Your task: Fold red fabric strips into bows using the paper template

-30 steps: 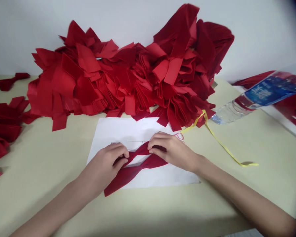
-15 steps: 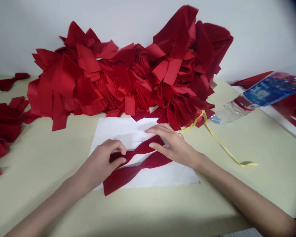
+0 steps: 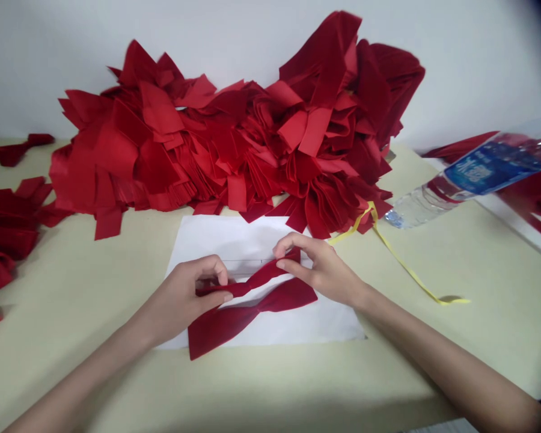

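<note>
Two hands pinch a red fabric strip (image 3: 252, 305) folded over a white sheet (image 3: 234, 240).
Head view: the left hand (image 3: 187, 294) nips the strip's upper fold between thumb and fingers, and the right hand (image 3: 322, 267) grasps that fold's other end, raised just off the sheet. The lower fold lies flat on the sheet, on the beige surface (image 3: 94, 313). Behind is a heap of red pieces (image 3: 234, 132). To the right are a yellow ribbon (image 3: 406, 267) and a water bottle (image 3: 469, 177).

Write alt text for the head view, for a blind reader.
The left hand and right hand each pinch a red fabric strip folded over itself on a white paper sheet on a table. Behind it lies a large pile of red fabric pieces; a water bottle and yellow ribbon are to the right.
</note>
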### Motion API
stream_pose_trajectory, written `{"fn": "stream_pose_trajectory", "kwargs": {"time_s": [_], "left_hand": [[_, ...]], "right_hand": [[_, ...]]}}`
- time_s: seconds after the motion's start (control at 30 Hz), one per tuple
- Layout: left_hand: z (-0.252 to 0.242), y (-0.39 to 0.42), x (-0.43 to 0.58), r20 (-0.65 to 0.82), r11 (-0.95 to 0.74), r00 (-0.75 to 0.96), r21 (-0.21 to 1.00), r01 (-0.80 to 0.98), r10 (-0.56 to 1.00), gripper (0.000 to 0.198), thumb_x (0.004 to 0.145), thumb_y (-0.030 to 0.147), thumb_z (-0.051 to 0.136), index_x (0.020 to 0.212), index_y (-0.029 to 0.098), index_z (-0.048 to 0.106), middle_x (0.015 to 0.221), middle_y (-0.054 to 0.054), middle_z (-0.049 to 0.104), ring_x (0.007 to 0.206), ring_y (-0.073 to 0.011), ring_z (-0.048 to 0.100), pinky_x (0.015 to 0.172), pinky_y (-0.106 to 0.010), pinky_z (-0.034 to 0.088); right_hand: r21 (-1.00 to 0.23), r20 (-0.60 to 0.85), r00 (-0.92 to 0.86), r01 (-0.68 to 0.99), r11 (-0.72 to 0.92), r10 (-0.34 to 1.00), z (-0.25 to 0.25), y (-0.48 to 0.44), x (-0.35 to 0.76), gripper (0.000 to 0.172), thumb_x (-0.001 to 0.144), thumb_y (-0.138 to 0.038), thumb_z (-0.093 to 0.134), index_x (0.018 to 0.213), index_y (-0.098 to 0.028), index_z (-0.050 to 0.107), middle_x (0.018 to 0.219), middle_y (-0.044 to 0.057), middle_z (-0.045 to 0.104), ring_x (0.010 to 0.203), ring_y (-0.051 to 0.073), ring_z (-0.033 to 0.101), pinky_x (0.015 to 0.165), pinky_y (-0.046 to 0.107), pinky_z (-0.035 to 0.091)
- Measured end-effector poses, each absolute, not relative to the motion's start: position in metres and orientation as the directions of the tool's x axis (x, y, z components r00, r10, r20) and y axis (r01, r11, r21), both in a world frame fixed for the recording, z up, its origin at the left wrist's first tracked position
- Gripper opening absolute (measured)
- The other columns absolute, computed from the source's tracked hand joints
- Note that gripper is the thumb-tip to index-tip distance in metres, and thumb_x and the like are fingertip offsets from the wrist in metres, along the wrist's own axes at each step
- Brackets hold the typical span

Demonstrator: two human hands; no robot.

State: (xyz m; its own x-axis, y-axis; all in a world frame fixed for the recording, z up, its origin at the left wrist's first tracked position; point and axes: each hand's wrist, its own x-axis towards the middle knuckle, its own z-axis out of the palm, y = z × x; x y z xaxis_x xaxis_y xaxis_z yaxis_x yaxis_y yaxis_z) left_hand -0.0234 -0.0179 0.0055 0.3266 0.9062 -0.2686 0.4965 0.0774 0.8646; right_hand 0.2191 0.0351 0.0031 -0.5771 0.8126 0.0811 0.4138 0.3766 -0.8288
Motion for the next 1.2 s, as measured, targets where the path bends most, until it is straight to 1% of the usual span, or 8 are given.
{"fn": "stream_pose_trajectory", "kwargs": {"time_s": [0.13,0.23,0.4,0.53,0.67,0.77,1.07,1.2], "left_hand": [[0.013,-0.016,-0.028,-0.373,0.305,0.337,0.922,0.239,0.864,0.014,0.079,0.027,0.061,0.080,0.021,0.048,0.076,0.003,0.063,0.061,-0.0110,0.056,0.053,-0.022,0.042],[0.014,-0.014,-0.033,-0.446,0.427,0.420,0.893,0.145,0.790,0.015,0.080,0.029,0.061,0.088,0.023,0.050,0.084,0.002,0.067,0.060,-0.0102,0.058,0.048,-0.019,0.041],[0.015,-0.012,-0.034,-0.469,0.447,0.492,0.878,0.171,0.733,0.016,0.081,0.029,0.059,0.094,0.022,0.052,0.094,-0.002,0.066,0.074,-0.0153,0.063,0.060,-0.025,0.047],[0.015,-0.013,-0.027,-0.461,0.344,0.371,0.875,0.340,0.806,0.023,0.081,0.038,0.058,0.097,0.022,0.057,0.093,-0.002,0.066,0.082,-0.0185,0.061,0.067,-0.028,0.047],[0.010,-0.015,-0.021,-0.389,0.243,0.247,0.851,0.466,0.888,0.018,0.078,0.037,0.061,0.085,0.021,0.062,0.085,0.000,0.066,0.081,-0.0181,0.059,0.074,-0.029,0.044],[0.008,-0.015,-0.020,-0.402,0.259,0.195,0.822,0.506,0.894,0.019,0.075,0.038,0.064,0.085,0.022,0.063,0.079,0.001,0.066,0.078,-0.0184,0.059,0.075,-0.031,0.043],[0.004,-0.004,-0.043,-0.560,0.461,0.334,0.823,0.333,0.758,0.026,0.070,0.030,0.071,0.093,0.021,0.062,0.094,-0.001,0.068,0.087,-0.0191,0.062,0.076,-0.030,0.047],[0.005,-0.003,-0.045,-0.527,0.428,0.358,0.845,0.321,0.771,0.021,0.073,0.028,0.069,0.092,0.022,0.063,0.091,0.000,0.069,0.082,-0.0162,0.063,0.071,-0.026,0.048]], "right_hand": [[-0.943,0.050,-0.556,0.247,0.222,0.830,0.001,0.041,0.225,0.014,0.081,-0.022,0.059,0.095,-0.020,0.054,0.091,0.001,0.055,0.087,0.013,0.056,0.082,0.030,0.046],[-0.968,-0.054,-0.563,0.232,0.095,0.825,-0.001,0.047,0.231,0.024,0.077,-0.024,0.063,0.100,-0.020,0.054,0.092,0.002,0.056,0.087,0.013,0.057,0.082,0.031,0.048],[-0.963,-0.114,-0.568,0.264,0.049,0.815,0.000,0.049,0.235,0.020,0.074,-0.022,0.065,0.092,-0.018,0.057,0.093,0.003,0.058,0.085,0.012,0.057,0.074,0.026,0.049],[-0.951,-0.094,-0.577,0.293,0.098,0.811,-0.001,0.045,0.232,0.024,0.075,-0.022,0.064,0.098,-0.020,0.058,0.088,0.002,0.059,0.087,0.013,0.058,0.076,0.027,0.049],[-0.949,-0.106,-0.564,0.302,0.085,0.819,-0.004,0.044,0.230,0.025,0.073,-0.022,0.065,0.097,-0.020,0.058,0.085,0.001,0.058,0.084,0.013,0.058,0.076,0.028,0.049],[-0.953,-0.134,-0.558,0.299,0.048,0.819,-0.006,0.046,0.231,0.027,0.071,-0.020,0.066,0.096,-0.019,0.057,0.083,0.000,0.057,0.082,0.013,0.057,0.074,0.027,0.050],[-0.950,-0.227,-0.535,0.305,-0.065,0.814,0.001,0.053,0.240,0.029,0.072,-0.025,0.069,0.098,-0.019,0.057,0.088,0.001,0.061,0.082,0.012,0.059,0.070,0.024,0.047],[-0.936,-0.297,-0.569,0.333,-0.115,0.767,0.004,0.052,0.243,0.031,0.079,-0.033,0.061,0.108,-0.019,0.058,0.099,0.005,0.066,0.093,0.015,0.060,0.082,0.029,0.046]]}}
